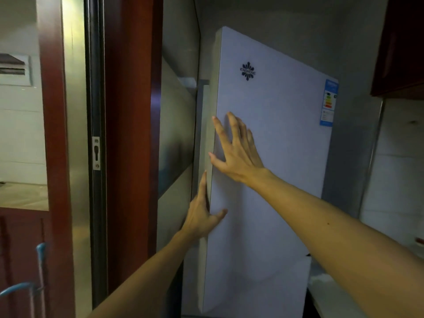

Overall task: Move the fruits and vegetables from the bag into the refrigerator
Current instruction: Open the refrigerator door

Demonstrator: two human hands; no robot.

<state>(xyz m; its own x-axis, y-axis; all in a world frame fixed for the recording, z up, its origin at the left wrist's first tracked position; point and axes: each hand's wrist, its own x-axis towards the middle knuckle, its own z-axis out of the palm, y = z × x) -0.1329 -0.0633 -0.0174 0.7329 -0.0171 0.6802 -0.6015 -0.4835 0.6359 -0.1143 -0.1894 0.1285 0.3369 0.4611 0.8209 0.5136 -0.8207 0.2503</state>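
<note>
At the lower left of the frame stand light-blue tube handles, blurred. Right of them rises a red-brown wooden door frame, with a small metal strike plate on the dark strip beside it.

The tall white refrigerator fills the middle of the frame. I cannot tell if its door is fully closed. My left hand is at the door's left edge, fingers straight and running up the side edge, thumb splayed onto the front face. My right hand is just above it, wide open with fingers spread, the palm towards the door front and the thumb at the same edge.

A dark flower-shaped logo sits high on the door, and a blue-bordered energy label is at its upper right corner. A dark red wall cabinet fills the upper right.
</note>
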